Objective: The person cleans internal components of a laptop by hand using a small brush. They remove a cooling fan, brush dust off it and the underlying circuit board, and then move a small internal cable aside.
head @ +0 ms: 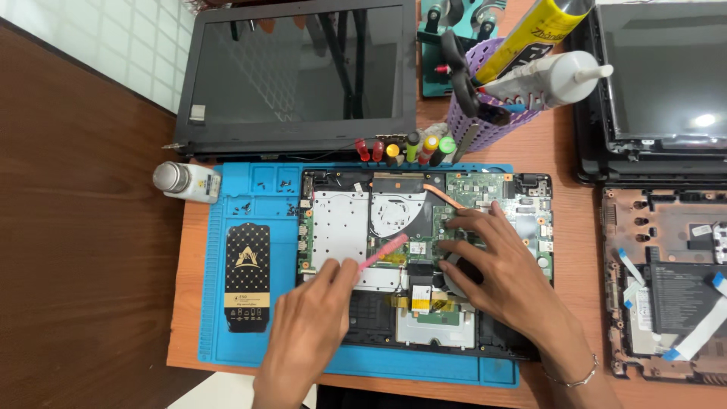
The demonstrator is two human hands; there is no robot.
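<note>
Two bare hands worked over one opened laptop base [344,227], which lay on a blue work mat [250,333] on the wooden table [545,148]. The left hand [307,333] pinched a thin pink pry tool [382,251] between thumb and fingers, its tip resting on the metal plate near the fan. The right hand [496,269] lay flat and spread on the green circuit board [485,189], fingers wide and holding nothing; a thin bracelet [572,379] circled its wrist. Three laptops were in view in all: the one on the mat with its dark screen [295,72] folded back, a second screen unit [659,76] at the upper right, and a third stripped base [666,280] at the right edge, showing one black battery and several white ribbon cables with blue tabs. On the mat's left side lay one black battery with a gold emblem [248,276], and a scatter of small black screws [261,193] too many and too small to count. One white bottle with a silver cap [185,182] stood just beside the mat. A row of six screwdriver handles [405,150], red, yellow, green and black, stood along the mat's top edge. One purple mesh basket [485,113] held a yellow tube, a white nozzle bottle, black-handled scissors and a few other tools.
</note>
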